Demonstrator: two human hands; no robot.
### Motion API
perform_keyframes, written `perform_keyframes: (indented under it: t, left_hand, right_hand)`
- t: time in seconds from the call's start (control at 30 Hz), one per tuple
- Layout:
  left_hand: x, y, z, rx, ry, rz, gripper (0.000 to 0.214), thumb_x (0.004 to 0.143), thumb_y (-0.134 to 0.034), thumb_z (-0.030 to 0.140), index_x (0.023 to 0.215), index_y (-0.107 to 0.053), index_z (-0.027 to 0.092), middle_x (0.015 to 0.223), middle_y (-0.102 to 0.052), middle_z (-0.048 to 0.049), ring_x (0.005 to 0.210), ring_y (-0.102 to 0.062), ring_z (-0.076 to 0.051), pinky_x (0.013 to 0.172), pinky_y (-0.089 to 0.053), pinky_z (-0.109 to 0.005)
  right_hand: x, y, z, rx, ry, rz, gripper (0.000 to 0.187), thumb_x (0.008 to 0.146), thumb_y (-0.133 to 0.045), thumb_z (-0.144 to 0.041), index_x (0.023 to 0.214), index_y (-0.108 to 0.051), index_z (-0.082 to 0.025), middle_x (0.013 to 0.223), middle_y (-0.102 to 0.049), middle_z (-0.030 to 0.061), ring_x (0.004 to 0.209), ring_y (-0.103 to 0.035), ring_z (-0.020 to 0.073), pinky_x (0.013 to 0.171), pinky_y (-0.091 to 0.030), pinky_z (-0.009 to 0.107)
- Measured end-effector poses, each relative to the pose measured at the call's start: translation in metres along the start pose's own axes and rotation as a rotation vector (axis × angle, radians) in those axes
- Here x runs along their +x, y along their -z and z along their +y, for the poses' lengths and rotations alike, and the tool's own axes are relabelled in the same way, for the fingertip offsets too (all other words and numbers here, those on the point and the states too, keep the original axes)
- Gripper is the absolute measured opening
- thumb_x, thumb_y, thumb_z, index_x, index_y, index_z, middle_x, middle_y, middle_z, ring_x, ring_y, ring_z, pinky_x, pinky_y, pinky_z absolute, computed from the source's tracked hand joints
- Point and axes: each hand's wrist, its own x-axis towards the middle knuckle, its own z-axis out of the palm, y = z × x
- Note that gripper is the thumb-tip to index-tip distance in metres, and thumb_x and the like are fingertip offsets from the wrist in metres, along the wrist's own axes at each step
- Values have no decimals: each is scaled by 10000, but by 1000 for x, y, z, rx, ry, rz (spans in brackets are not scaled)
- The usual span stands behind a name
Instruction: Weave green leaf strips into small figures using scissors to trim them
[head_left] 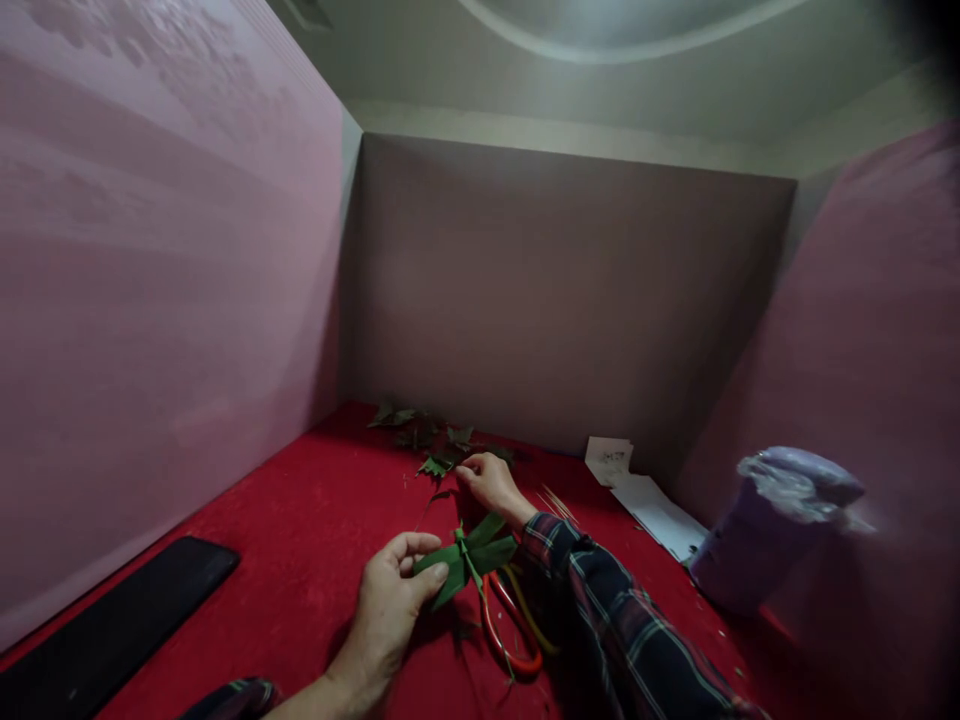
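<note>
My left hand (390,600) pinches a figure of folded green leaves (476,552) between thumb and fingers, with a thin stem running through its middle. Farther out, my right hand (489,482) has its fingertips drawn together above the red cloth; whatever they hold is too small to make out. Just left of those fingertips lies a bright green jagged leaf (435,467). Below the folded leaves are scissors (517,650) with orange and yellow handles, their blades hidden from view.
Several darker leaves (420,430) lie at the back of the red cloth (300,520). Thin wooden sticks (556,503), white paper (656,515) and a purple plastic-wrapped roll (772,530) are to the right. A black flat object (127,620) lies at left. Pink walls enclose the sides.
</note>
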Motion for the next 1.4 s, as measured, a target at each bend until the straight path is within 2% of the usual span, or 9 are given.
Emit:
perform_keyframes:
  t: [0.17,0.4,0.57,0.73,0.83,1.07,1.4]
  left_hand:
    - [3,3,-8,-19,-2,0,326,466,-763,236,728,-590,146,550,-657,-14,448,-566,-128,464,-416,-223]
    - [7,4,-12,-17,13,23,367,415,-790,253,711,-600,152,538,-663,-17,443,-568,-127,459,-423,-213]
    - [8,6,-12,-13,3,6,363,425,-792,256,716,-601,153,544,-666,-13,451,-571,-127,468,-426,-215]
    - [8,8,-14,-6,3,-5,378,425,-802,281,726,-610,154,562,-666,-19,472,-589,-146,477,-430,-227]
    - [7,8,-13,-4,-2,-9,373,431,-799,281,726,-609,153,559,-668,-19,470,-588,-145,474,-429,-226]
    - [7,6,-11,-12,13,-12,369,430,-798,276,716,-596,159,533,-661,-1,439,-566,-124,462,-425,-217]
    - [2,3,0,17,46,-12,395,410,-801,261,722,-589,143,539,-670,-8,461,-572,-124,475,-423,-215]
  right_hand:
    - [8,-13,3,-80,-32,22,194,885,-510,-282,1027,-572,-165,1048,-588,56,888,-587,175,763,-490,360]
    - [6,-17,5,-98,-38,80,177,884,-511,-284,994,-585,-167,1004,-604,48,840,-597,159,732,-498,334]
    - [-3,-16,3,-41,38,227,170,887,-505,-273,964,-593,-149,941,-619,35,763,-603,139,678,-506,306]
    - [-11,-8,-1,-19,143,414,166,892,-495,-272,914,-593,-141,899,-621,30,793,-598,147,719,-490,332]
    - [-13,-6,-1,-36,180,470,169,887,-501,-277,868,-594,-138,855,-618,21,783,-593,147,722,-481,335]
    - [-15,-6,-1,-64,237,502,181,884,-503,-283,817,-591,-140,804,-611,10,748,-585,139,703,-475,320]
    - [-15,-10,1,-51,227,518,200,888,-497,-294,800,-590,-140,771,-613,2,709,-588,129,681,-479,308]
